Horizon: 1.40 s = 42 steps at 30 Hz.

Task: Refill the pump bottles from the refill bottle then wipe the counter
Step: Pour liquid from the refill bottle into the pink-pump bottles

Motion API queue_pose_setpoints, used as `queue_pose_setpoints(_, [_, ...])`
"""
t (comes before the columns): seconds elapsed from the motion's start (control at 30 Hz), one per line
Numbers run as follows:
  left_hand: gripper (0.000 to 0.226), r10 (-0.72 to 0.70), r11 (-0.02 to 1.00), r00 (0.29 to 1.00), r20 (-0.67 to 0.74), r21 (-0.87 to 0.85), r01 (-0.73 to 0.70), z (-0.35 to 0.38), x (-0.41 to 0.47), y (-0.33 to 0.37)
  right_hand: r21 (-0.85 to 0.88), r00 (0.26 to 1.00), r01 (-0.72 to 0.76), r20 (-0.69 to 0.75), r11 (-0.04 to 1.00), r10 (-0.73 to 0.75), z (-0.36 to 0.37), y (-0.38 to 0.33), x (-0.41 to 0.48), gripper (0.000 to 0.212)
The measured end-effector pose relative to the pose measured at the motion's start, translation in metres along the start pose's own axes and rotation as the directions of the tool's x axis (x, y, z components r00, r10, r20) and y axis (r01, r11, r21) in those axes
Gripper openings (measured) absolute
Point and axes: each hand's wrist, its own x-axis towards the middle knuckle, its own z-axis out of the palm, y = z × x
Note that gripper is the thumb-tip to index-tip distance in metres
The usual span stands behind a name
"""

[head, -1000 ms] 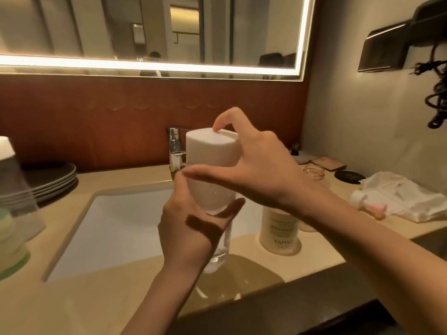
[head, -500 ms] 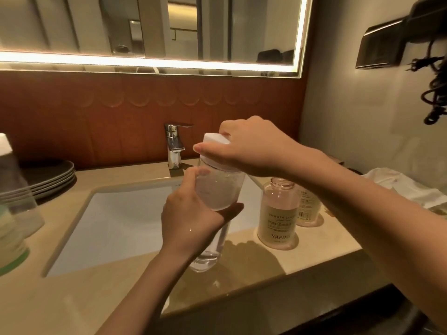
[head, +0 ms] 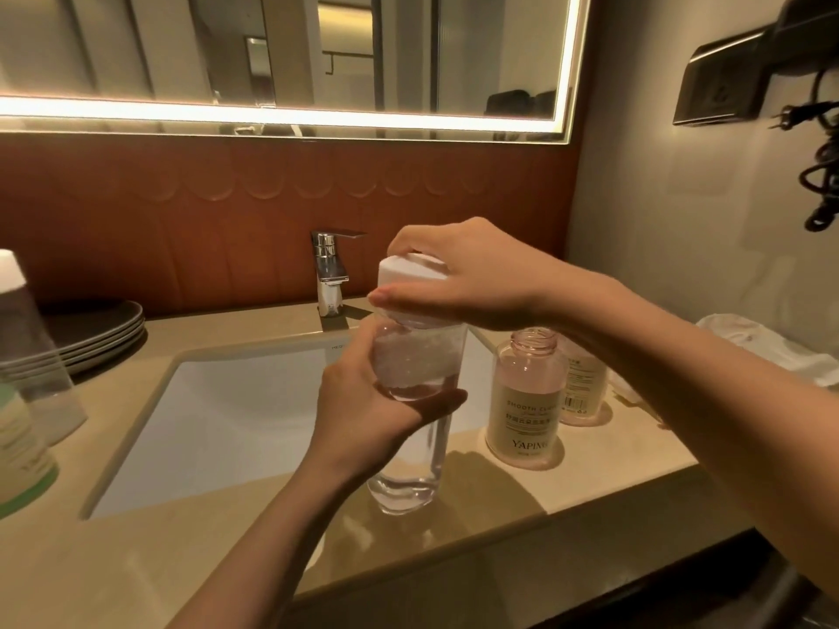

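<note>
Rear pump bottle (head: 583,388) half behind the right forearm (head: 658,342) — left-edge bottles (head: 20,442) cropped, labels unreadable.

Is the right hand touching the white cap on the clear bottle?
Touching. Head view: right hand grips the white cap, thumb along its lower edge; left hand holds the clear bottle.

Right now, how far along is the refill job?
Done: the front pink labelled plastic bottle stands with its pump off, neck open. In hand: left hand holds the tall clear refill bottle, right hand grips its white cap; opening or closing, cannot tell. Left: pump back on, then wiping; the white cloth lies untouched on the beige counter.
</note>
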Motion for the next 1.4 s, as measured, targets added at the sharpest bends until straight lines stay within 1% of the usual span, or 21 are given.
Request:
queue_pose_setpoints(0.13, [0.086, 0.006, 0.999, 1.000, -0.003, 0.043, -0.005, 0.000, 0.003, 0.003, 0.142, 0.983, 0.006, 0.182, 0.990, -0.032, -0.012, 0.008, 0.002, 0.052])
queue_pose_setpoints(0.23, [0.082, -0.016, 0.999, 0.998, 0.059, 0.029, 0.014, 0.000, 0.003, 0.005, 0.305, 0.933, 0.006, 0.341, 0.952, -0.115, -0.021, 0.020, 0.002, 0.053])
queue_pose_setpoints(0.3, [0.079, -0.027, 0.999, 0.998, 0.052, 0.048, 0.025, 0.002, 0.002, 0.005, 0.342, 0.905, -0.032, 0.409, 0.939, -0.118, -0.026, 0.022, 0.001, 0.059])
queue_pose_setpoints(0.37, [0.075, -0.005, 0.993, 1.000, 0.001, 0.115, 0.005, 0.004, 0.001, 0.003, 0.314, 0.925, -0.083, 0.378, 0.946, -0.044, -0.029, 0.017, -0.001, 0.060])
queue_pose_setpoints(0.43, [0.072, 0.020, 0.982, 0.999, -0.044, 0.188, -0.011, 0.006, 0.001, 0.003, 0.086, 0.958, -0.104, 0.276, 0.991, 0.077, -0.030, 0.006, -0.001, 0.058])
queue_pose_setpoints(0.5, [0.070, 0.032, 0.974, 0.997, -0.073, 0.226, -0.015, 0.007, 0.002, 0.004, -0.233, 0.967, -0.145, 0.171, 0.962, 0.187, -0.025, -0.004, 0.003, 0.076])
queue_pose_setpoints(0.53, [0.069, 0.035, 0.970, 0.996, -0.081, 0.242, -0.015, 0.007, 0.002, 0.005, -0.325, 0.971, -0.159, 0.121, 0.932, 0.208, -0.023, -0.006, 0.004, 0.080])
queue_pose_setpoints(0.6, [0.072, 0.031, 0.965, 0.997, -0.077, 0.261, -0.010, 0.007, 0.003, 0.004, -0.385, 0.978, -0.145, 0.084, 0.912, 0.191, -0.022, -0.006, 0.008, 0.069])
queue_pose_setpoints(0.67, [0.074, 0.013, 0.972, 0.998, -0.060, 0.233, 0.002, 0.005, 0.002, 0.002, -0.349, 0.976, -0.066, 0.170, 0.935, 0.132, -0.026, -0.002, 0.008, 0.054])
queue_pose_setpoints(0.73, [0.074, -0.005, 0.981, 0.999, -0.042, 0.191, 0.013, 0.003, 0.001, -0.001, -0.198, 0.943, -0.030, 0.319, 0.980, 0.093, -0.035, 0.001, 0.005, 0.045])
queue_pose_setpoints(0.8, [0.073, -0.013, 0.985, 0.999, -0.034, 0.171, 0.018, 0.001, 0.000, -0.003, -0.013, 0.905, -0.017, 0.426, 1.000, 0.021, -0.041, 0.000, 0.000, 0.054])
queue_pose_setpoints(0.87, [0.074, -0.012, 0.985, 0.999, -0.045, 0.171, 0.019, 0.001, 0.000, -0.004, 0.103, 0.906, -0.002, 0.420, 0.995, -0.041, -0.042, -0.001, -0.004, 0.063])
queue_pose_setpoints(0.93, [0.074, -0.010, 0.982, 0.999, -0.053, 0.185, 0.019, 0.002, 0.000, -0.005, 0.054, 0.939, -0.034, 0.343, 0.998, 0.013, -0.037, -0.004, -0.004, 0.073])
queue_pose_setpoints(1.0, [0.071, -0.003, 0.981, 0.999, -0.047, 0.196, 0.012, 0.003, -0.001, -0.004, -0.160, 0.960, -0.110, 0.237, 0.981, 0.146, -0.028, -0.009, 0.000, 0.079])
queue_pose_setpoints(1.07, [0.070, 0.000, 0.981, 0.999, -0.043, 0.195, 0.009, 0.003, -0.001, -0.004, -0.321, 0.973, -0.146, 0.125, 0.936, 0.195, -0.019, -0.011, 0.006, 0.076])
queue_pose_setpoints(1.1, [0.071, -0.005, 0.980, 0.999, -0.043, 0.197, 0.013, 0.003, -0.002, -0.004, -0.349, 0.977, -0.140, 0.101, 0.927, 0.186, -0.017, -0.011, 0.008, 0.070])
queue_pose_setpoints(1.17, [0.073, -0.019, 0.979, 0.999, -0.046, 0.204, 0.028, 0.002, -0.002, -0.004, -0.304, 0.976, -0.098, 0.159, 0.948, 0.151, -0.019, -0.007, 0.011, 0.051])
queue_pose_setpoints(1.23, [0.076, -0.026, 0.977, 0.998, -0.051, 0.211, 0.037, 0.001, -0.001, -0.005, -0.157, 0.946, -0.069, 0.302, 0.985, 0.115, -0.028, -0.004, 0.008, 0.042])
queue_pose_setpoints(1.27, [0.078, -0.022, 0.975, 0.998, -0.053, 0.219, 0.033, 0.001, 0.000, -0.006, -0.071, 0.925, -0.072, 0.367, 0.995, 0.093, -0.033, -0.005, 0.005, 0.047])
queue_pose_setpoints(1.33, [0.081, -0.011, 0.970, 0.998, -0.059, 0.240, 0.025, 0.001, 0.000, -0.006, 0.053, 0.916, -0.057, 0.400, 0.997, 0.031, -0.038, -0.007, 0.000, 0.059])
queue_pose_setpoints(1.4, [0.081, 0.001, 0.969, 0.998, -0.060, 0.245, 0.014, 0.002, 0.000, -0.006, -0.004, 0.941, -0.050, 0.334, 0.999, 0.049, -0.034, -0.008, 0.000, 0.065])
